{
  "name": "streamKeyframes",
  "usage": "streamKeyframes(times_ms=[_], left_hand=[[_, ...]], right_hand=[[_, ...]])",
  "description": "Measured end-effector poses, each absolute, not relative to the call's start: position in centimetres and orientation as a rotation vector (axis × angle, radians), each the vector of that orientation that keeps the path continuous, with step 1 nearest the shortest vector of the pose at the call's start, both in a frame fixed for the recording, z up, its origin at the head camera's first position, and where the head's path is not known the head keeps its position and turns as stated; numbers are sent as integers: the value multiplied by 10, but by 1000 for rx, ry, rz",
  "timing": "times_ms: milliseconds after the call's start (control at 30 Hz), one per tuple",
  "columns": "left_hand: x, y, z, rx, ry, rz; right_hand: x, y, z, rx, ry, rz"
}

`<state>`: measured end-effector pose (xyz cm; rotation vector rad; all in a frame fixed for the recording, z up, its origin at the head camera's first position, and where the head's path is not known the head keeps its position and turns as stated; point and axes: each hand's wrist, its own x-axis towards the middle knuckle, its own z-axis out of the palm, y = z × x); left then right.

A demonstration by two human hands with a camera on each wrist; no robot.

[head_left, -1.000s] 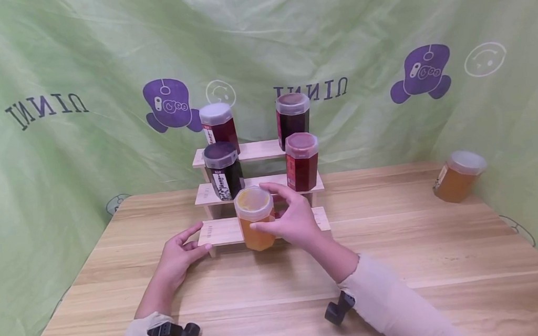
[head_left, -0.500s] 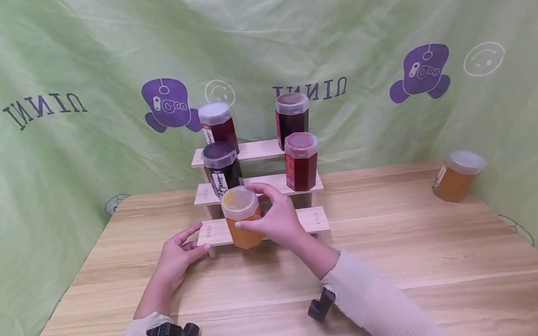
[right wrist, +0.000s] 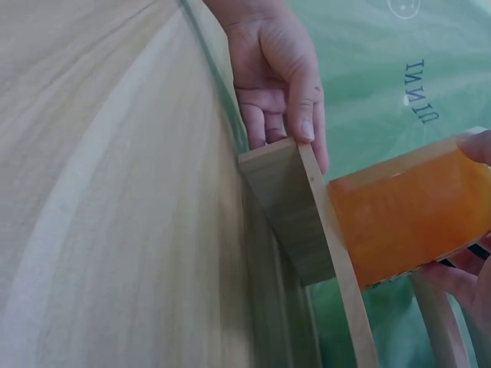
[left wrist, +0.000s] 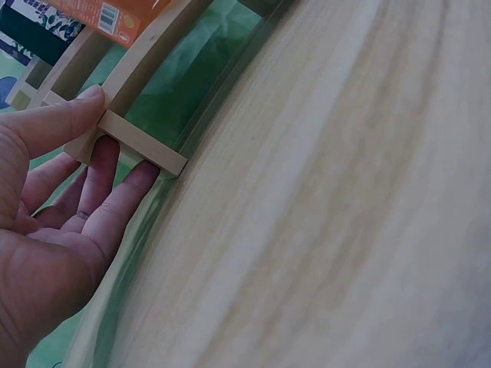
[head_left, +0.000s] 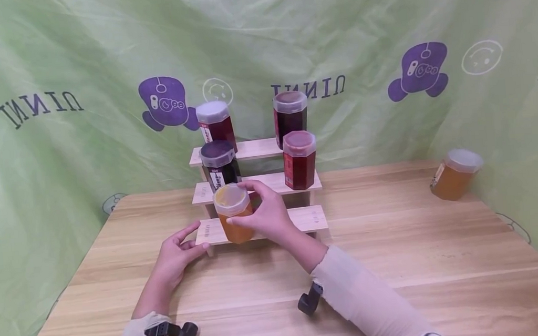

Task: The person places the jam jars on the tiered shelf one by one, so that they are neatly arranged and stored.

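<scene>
My right hand (head_left: pixel 268 214) grips a jar of orange contents (head_left: pixel 237 227) with a pale translucent lid, thumb on the near side. The jar is at the left part of the lowest step of a three-step wooden display stand (head_left: pixel 308 218). In the right wrist view, the base of the orange jar (right wrist: pixel 410 222) meets the step's board. My left hand (head_left: pixel 173 254) holds the left end of that step. The left wrist view shows the left thumb (left wrist: pixel 65 123) on the board's edge and the fingers around the stand's leg (left wrist: pixel 142 142).
On the middle step stand a dark purple jar (head_left: pixel 221 169) and a red jar (head_left: pixel 300 165). A dark red jar (head_left: pixel 218 130) and a blackish jar (head_left: pixel 291 124) stand on the top step. Another orange jar (head_left: pixel 454 177) is at the wooden table's (head_left: pixel 400 263) far right, near the green cloth (head_left: pixel 366 139).
My right hand has moved left along the lowest step with the orange jar. My left hand has stayed at the step's left end.
</scene>
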<state>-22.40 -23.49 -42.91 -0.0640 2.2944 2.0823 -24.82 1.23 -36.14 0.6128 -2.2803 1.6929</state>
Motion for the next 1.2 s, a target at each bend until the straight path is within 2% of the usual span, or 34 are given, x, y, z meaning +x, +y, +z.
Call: streamKeyframes(times_ms=[600,900,1200], left_hand=[[-224,-239,-427,-81,2310,2055],[-224,-236,-428,-77,2308,2051],[-224,-235,-427,-72,2306,2060]], right_hand=[[-253,-5,-364,658,-2252,1533],[-249,-14,-369,589,-2241,1417],[-247,-13,-369,604,-2238,1476]])
